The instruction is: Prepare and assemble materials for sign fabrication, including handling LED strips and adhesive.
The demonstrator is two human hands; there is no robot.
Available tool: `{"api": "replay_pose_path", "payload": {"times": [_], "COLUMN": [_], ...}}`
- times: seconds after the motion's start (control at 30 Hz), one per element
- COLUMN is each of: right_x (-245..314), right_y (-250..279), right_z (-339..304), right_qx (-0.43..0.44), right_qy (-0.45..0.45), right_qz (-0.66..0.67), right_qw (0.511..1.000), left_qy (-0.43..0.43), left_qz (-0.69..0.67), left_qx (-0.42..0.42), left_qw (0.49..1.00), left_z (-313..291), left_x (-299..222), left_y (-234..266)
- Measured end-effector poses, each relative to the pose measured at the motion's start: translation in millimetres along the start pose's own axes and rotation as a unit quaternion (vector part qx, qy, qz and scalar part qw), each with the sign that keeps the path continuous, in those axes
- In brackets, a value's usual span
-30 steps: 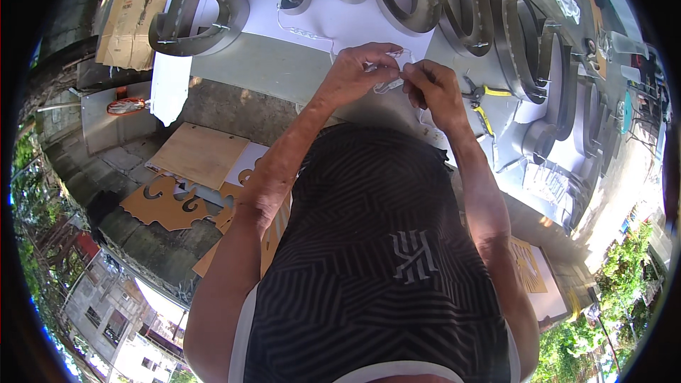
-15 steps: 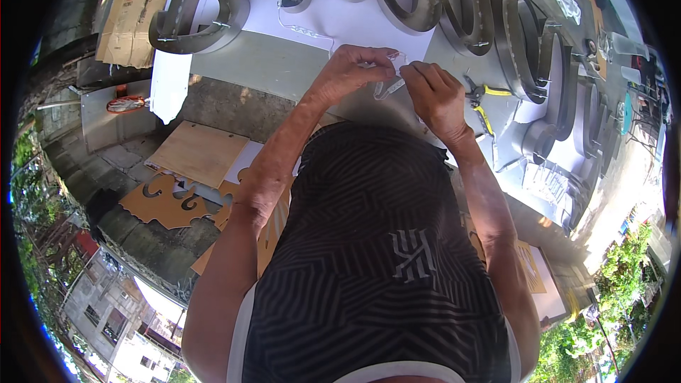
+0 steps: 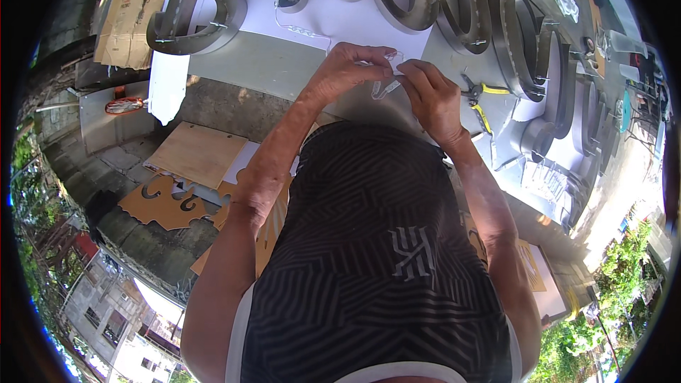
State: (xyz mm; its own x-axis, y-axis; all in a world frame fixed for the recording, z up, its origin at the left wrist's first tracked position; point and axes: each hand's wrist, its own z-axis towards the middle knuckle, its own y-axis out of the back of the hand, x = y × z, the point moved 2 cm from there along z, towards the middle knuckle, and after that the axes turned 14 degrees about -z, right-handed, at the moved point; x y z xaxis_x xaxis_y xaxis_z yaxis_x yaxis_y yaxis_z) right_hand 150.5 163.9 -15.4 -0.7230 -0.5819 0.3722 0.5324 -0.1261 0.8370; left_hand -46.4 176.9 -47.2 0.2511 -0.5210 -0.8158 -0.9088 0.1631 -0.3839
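Observation:
A string of white LED modules on thin wire (image 3: pixel 301 30) trails over a white sheet down to my hands. My left hand (image 3: pixel 349 73) pinches part of this string between thumb and forefinger. Close beside it, my right hand (image 3: pixel 433 99) is closed with its fingertips on the same string; the exact spot of its grip is partly hidden. A short loop with modules hangs between the two hands, above the grey tabletop (image 3: pixel 245 64). Grey metal channel letters (image 3: pixel 408 10) with small LED modules inside stand beyond my hands.
Yellow-handled pliers (image 3: pixel 484 108) lie right of my right hand. Further right are more metal letters (image 3: pixel 543 135) and a pile of white LED modules (image 3: pixel 546 181). A cardboard box (image 3: pixel 131 28) stands at the far left. Lower left lie a wooden board (image 3: pixel 193 152) and orange-brown cut-out sheets (image 3: pixel 159 202).
Both hands stay closed on the LED string at nearly the same place. The right hand's fingers and the hanging loop have shifted slightly.

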Motion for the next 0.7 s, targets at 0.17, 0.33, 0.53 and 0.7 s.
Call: {"api": "replay_pose_path", "payload": {"times": [0.17,0.33,0.53,0.7], "right_x": [-2,-14,2,1], "right_y": [-3,-11,-4,-5], "right_z": [-4,-12,-8,-7], "right_qx": [0.009,0.275,0.126,-0.016], "right_qy": [0.038,-0.403,-0.201,0.003], "right_qz": [-0.023,0.503,0.227,-0.001], "right_qw": [0.999,0.713,0.944,1.0], "left_qy": [-0.055,-0.065,-0.048,-0.025], "left_qz": [0.033,0.027,0.013,0.0], "left_qx": [0.05,0.027,0.028,0.028], "left_qw": [0.997,0.997,0.998,0.999], "left_z": [5,2,0,3], "left_x": [9,7,4,9], "left_y": [3,0,3,9]}}
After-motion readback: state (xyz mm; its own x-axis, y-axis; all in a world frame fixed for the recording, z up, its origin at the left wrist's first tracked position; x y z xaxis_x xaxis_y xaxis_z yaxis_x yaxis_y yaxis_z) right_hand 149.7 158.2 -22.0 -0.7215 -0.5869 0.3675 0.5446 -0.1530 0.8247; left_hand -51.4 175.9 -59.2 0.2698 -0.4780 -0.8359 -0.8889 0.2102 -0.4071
